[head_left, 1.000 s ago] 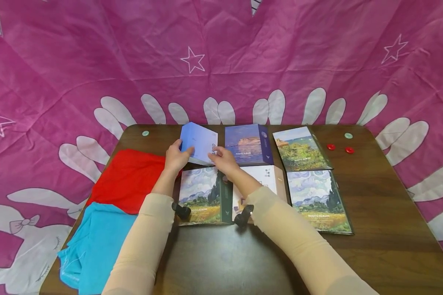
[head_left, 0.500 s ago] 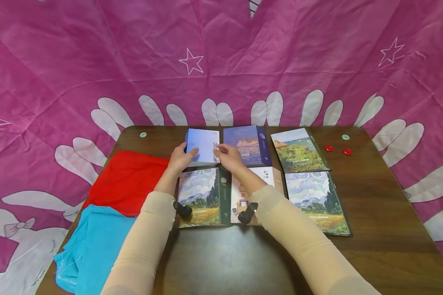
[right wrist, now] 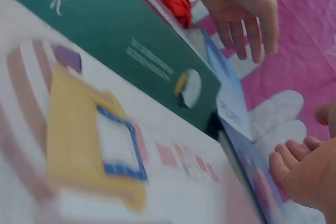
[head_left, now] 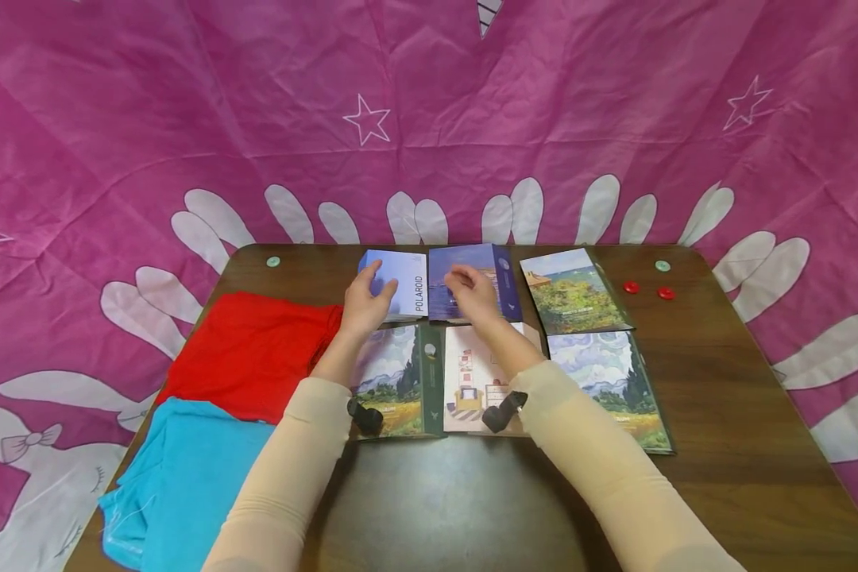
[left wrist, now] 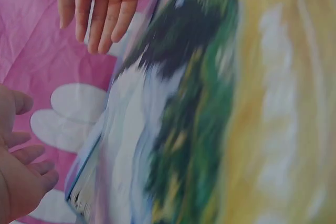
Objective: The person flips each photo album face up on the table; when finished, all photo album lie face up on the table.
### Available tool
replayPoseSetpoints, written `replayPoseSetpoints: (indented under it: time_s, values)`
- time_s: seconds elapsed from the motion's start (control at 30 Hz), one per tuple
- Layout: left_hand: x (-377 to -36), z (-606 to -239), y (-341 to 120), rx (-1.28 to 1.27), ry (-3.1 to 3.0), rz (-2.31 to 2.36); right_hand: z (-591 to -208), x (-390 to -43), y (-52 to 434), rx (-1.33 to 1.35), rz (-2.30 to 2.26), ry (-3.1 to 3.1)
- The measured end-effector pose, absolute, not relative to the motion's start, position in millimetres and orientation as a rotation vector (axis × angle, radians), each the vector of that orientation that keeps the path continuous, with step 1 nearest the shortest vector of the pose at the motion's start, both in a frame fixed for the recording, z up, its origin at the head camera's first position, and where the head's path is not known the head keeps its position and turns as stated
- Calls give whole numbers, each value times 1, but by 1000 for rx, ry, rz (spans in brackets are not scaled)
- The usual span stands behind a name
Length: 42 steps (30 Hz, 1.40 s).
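My left hand (head_left: 368, 302) hovers over the left side of a pale blue album marked POLAROID (head_left: 409, 290), fingers spread and relaxed. Over the purple seascape album (head_left: 465, 258) beside it is my right hand (head_left: 474, 295), its fingers loosely curved with nothing in them. In the right wrist view both hands, the left (right wrist: 239, 9) and the right (right wrist: 307, 169), appear apart from the albums. Nearer the front lie a landscape album with a green spine (head_left: 431, 381) and a white album with a drawn room (head_left: 465, 349), partly covered by my forearms.
Two more picture albums, a garden scene (head_left: 579, 294) and a wheat field (head_left: 608, 369), lie to the right. Red buttons (head_left: 666, 293) and a green button (head_left: 662, 266) are beyond them. Red cloth (head_left: 250, 349) and blue cloth (head_left: 186, 477) cover the table's left side.
The pale blue album, tilted in both hands earlier, now lies flat in the back row. Both hands have let go of it; the right has moved rightward over the purple album.
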<state>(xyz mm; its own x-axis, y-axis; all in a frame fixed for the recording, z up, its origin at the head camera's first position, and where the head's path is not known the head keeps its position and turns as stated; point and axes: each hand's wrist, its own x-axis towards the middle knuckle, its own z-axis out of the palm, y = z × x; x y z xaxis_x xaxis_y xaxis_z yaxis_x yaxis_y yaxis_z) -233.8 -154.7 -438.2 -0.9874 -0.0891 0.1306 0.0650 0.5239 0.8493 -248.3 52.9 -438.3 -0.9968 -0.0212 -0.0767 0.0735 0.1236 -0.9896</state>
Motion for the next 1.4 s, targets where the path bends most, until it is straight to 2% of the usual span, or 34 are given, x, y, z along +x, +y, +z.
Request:
replayPoseSetpoints:
  time_s: [0.33, 0.7, 1.0, 1.2, 1.4]
  values:
    - [-226, -444, -122, -174, -2687, -1459, -432, -245, 101, 109, -2137, 2297]
    - [-224, -446, -86, -280, -2791, -1519, -442, -253, 146, 341, -2150, 2263]
    - [-226, -451, -59, -278, -2904, -1484, -456, -251, 156, 334, -2144, 2111]
    - [-228, -452, -56, -235, -2929, -1496, -460, -253, 156, 256, -2056, 2175]
    - [-230, -448, -60, -242, -2994, -1624, -460, -254, 154, 341, -2103, 2178]
